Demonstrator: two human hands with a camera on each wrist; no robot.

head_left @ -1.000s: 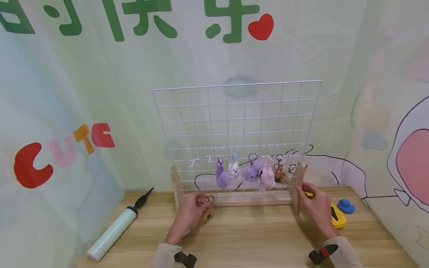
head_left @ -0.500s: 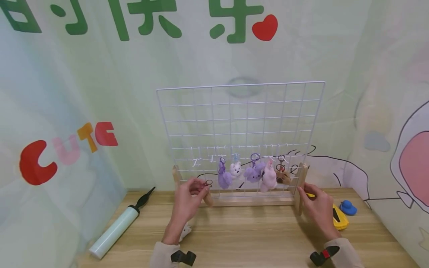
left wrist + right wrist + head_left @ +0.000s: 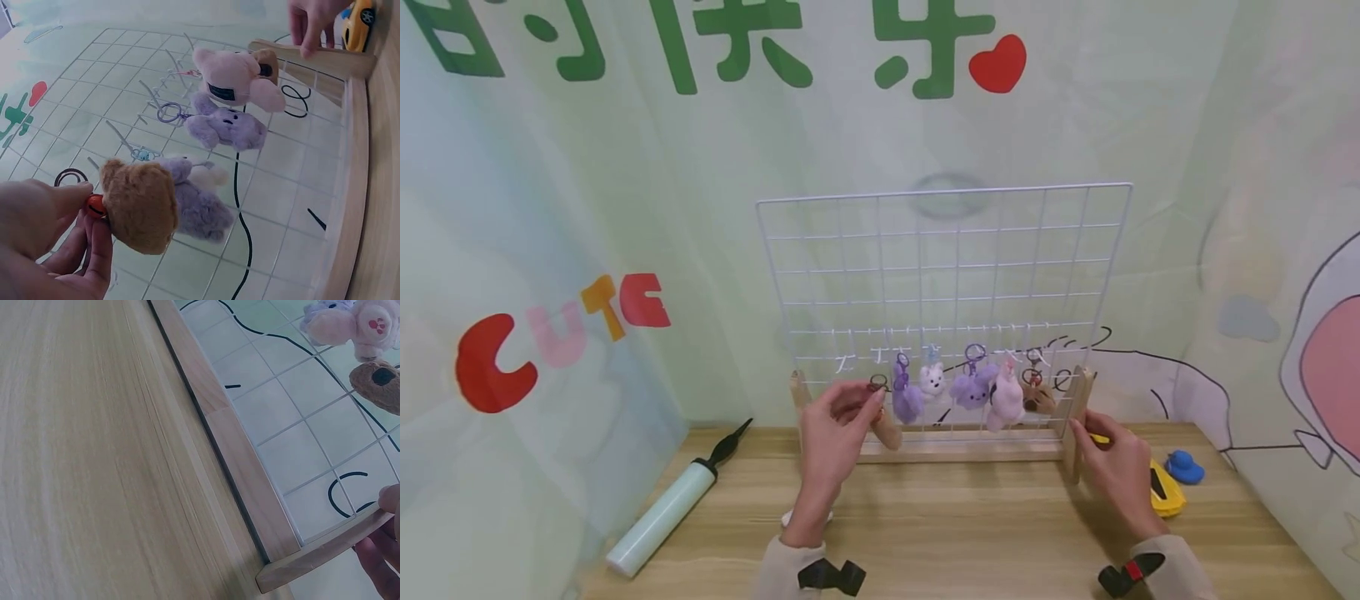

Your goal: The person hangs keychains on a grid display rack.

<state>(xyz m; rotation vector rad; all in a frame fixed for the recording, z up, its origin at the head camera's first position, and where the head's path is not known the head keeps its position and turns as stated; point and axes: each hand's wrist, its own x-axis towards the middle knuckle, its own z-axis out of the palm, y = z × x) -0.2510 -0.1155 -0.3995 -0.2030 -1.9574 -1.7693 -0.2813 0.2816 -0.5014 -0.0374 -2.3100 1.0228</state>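
Observation:
My left hand pinches a brown plush keychain by its top, near a red bell and a metal ring. It holds the keychain in front of the lower left of a white wire grid rack. Beside it hang a purple plush, a white plush, another purple plush, a pink plush and a brown plush. My right hand grips the wooden side post of the rack's stand, thumb and fingers on either side.
White hooks stick out from the grid at left. A pale hand pump lies on the wooden table. At right are a yellow toy car and a small blue hat. A white item is mostly behind my left wrist.
My left hand has risen from near the tabletop and moved right, bringing the brown plush keychain up beside the leftmost purple plush. The right hand keeps its grip on the post.

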